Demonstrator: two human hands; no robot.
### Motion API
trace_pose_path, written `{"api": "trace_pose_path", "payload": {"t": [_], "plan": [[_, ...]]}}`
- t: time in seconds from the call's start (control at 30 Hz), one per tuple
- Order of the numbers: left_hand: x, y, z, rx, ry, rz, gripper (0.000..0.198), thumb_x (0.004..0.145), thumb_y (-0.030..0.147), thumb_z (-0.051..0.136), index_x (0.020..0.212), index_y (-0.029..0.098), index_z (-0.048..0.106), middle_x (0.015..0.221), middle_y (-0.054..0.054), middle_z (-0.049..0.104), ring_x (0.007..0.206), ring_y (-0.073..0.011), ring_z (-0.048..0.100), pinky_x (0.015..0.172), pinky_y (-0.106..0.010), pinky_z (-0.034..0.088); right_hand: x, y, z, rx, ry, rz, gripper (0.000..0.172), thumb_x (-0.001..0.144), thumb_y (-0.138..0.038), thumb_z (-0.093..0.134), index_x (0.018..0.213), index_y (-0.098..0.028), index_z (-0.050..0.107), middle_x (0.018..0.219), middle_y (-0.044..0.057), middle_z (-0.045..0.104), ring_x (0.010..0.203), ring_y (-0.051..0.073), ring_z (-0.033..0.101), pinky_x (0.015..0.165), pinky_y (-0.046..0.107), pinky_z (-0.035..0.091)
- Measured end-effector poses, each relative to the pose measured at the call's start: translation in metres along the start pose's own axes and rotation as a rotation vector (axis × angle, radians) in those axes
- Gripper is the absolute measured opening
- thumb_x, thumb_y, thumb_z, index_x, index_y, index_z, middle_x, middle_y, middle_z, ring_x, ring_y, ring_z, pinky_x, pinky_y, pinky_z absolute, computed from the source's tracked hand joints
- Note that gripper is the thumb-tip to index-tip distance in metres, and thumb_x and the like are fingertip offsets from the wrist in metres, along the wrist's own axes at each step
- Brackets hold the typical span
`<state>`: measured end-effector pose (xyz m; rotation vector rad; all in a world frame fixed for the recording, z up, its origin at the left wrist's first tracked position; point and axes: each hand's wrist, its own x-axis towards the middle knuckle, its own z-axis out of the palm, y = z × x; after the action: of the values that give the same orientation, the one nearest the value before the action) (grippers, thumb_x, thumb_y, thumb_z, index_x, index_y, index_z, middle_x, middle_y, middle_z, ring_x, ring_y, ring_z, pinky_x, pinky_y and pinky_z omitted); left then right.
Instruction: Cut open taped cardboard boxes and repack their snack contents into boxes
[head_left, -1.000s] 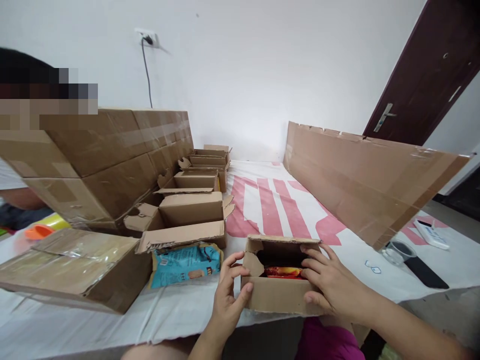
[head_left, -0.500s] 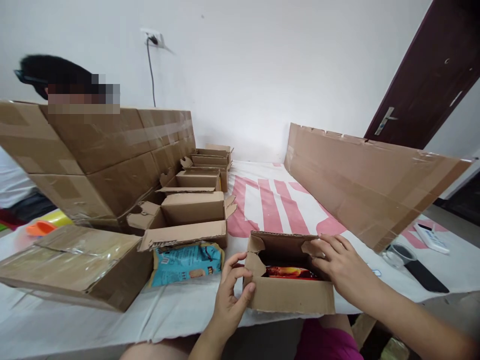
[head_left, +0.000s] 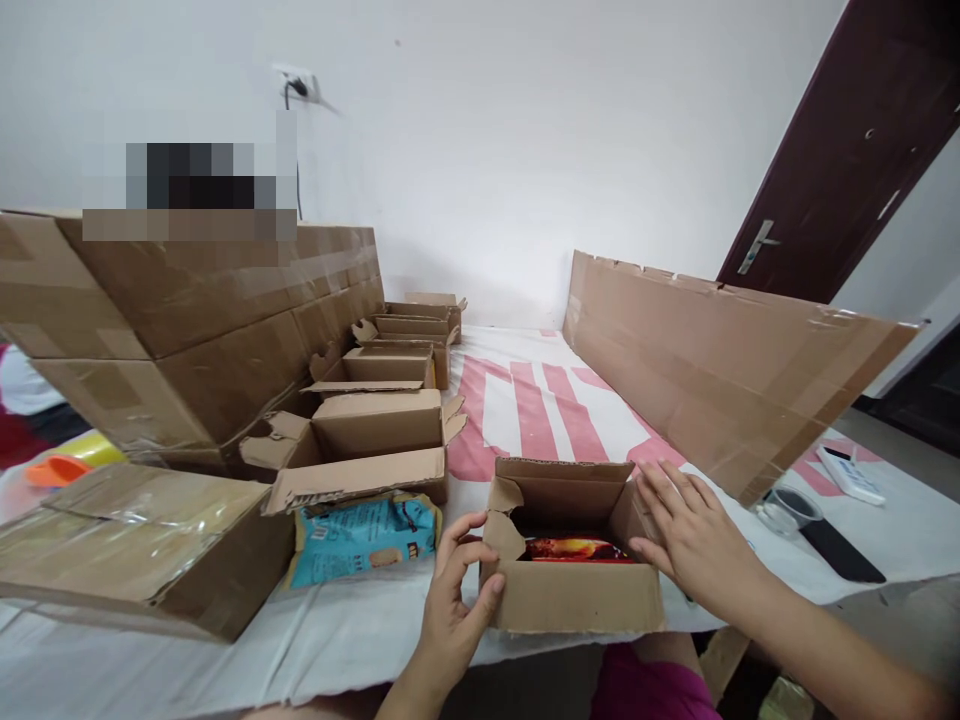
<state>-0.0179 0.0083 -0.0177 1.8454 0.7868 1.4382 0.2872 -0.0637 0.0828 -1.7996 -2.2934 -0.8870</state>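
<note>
A small cardboard box stands open at the table's front edge. Inside it lies a red packet with a yellow and orange print. At the box's left side, my left hand grips the corner, its thumb at the front and its fingers against the torn left flap. My right hand rests against the right side, fingers stretched out over the edge; what its palm covers is hidden. Left of the box, a blue snack bag lies on the cloth.
Several open cardboard boxes stand in a row at the left, by a taped cardboard wall. A closed box sits front left. At right are a cardboard panel, a clear cup and a black phone. A person is behind the left wall.
My right hand's fingers have straightened and moved to the outside of the box's right side; the right flap no longer sticks inward. My left hand keeps its hold. The view has shifted slightly.
</note>
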Motion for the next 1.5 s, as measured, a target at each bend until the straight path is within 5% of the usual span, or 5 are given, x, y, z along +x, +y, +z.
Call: {"api": "trace_pose_path", "payload": {"t": [0.6, 0.83, 1.1, 1.27, 1.5], "plan": [[0.001, 0.003, 0.002, -0.085, -0.076, -0.022, 0.021, 0.081, 0.038, 0.066, 0.089, 0.023, 0.053, 0.147, -0.013, 0.034, 0.138, -0.0333, 0.034, 0.106, -0.053, 0.035, 0.030, 0.029, 0.017, 0.590, -0.555, -0.058, 0.125, 0.062, -0.082, 0.059, 0.153, -0.009, 0.013, 0.156, 0.027, 0.019, 0.143, 0.042, 0.021, 0.110, 0.058, 0.030], [0.000, -0.016, 0.008, -0.188, -0.069, -0.099, 0.078, 0.077, 0.049, 0.070, 0.143, 0.028, 0.033, 0.154, -0.015, 0.028, 0.141, -0.0363, 0.032, 0.111, -0.055, 0.032, 0.026, 0.034, 0.032, 0.700, -0.564, -0.071, 0.118, 0.069, -0.075, 0.061, 0.154, -0.013, 0.007, 0.157, 0.024, 0.019, 0.143, 0.037, 0.022, 0.110, 0.055, 0.034], [0.000, -0.009, 0.008, -0.336, -0.210, -0.276, 0.112, 0.068, 0.067, 0.068, 0.153, 0.024, 0.008, 0.159, -0.015, 0.022, 0.144, -0.0355, 0.026, 0.115, -0.053, 0.027, 0.057, -0.008, -0.014, 0.657, -0.335, -0.167, 0.057, 0.094, -0.054, 0.042, 0.137, -0.018, 0.051, 0.145, 0.016, 0.047, 0.136, 0.029, 0.040, 0.111, 0.052, 0.035], [0.000, -0.008, 0.007, -0.317, -0.242, -0.275, 0.115, 0.069, 0.068, 0.067, 0.153, 0.022, 0.004, 0.159, -0.016, 0.021, 0.145, -0.0342, 0.024, 0.117, -0.052, 0.023, 0.079, -0.041, -0.022, 0.805, -0.540, -0.541, 0.079, 0.086, -0.064, 0.051, 0.146, -0.015, 0.039, 0.150, 0.018, 0.040, 0.139, 0.030, 0.036, 0.116, 0.048, 0.027], [-0.003, -0.012, 0.008, -0.265, -0.236, -0.245, 0.110, 0.071, 0.064, 0.068, 0.153, 0.023, 0.007, 0.160, -0.015, 0.017, 0.147, -0.0335, 0.018, 0.118, -0.054, 0.018, 0.095, -0.066, -0.027, 0.828, -0.584, -0.540, 0.105, 0.079, -0.072, 0.053, 0.152, -0.008, 0.013, 0.158, 0.023, 0.001, 0.146, 0.033, 0.000, 0.118, 0.051, 0.013]]}}
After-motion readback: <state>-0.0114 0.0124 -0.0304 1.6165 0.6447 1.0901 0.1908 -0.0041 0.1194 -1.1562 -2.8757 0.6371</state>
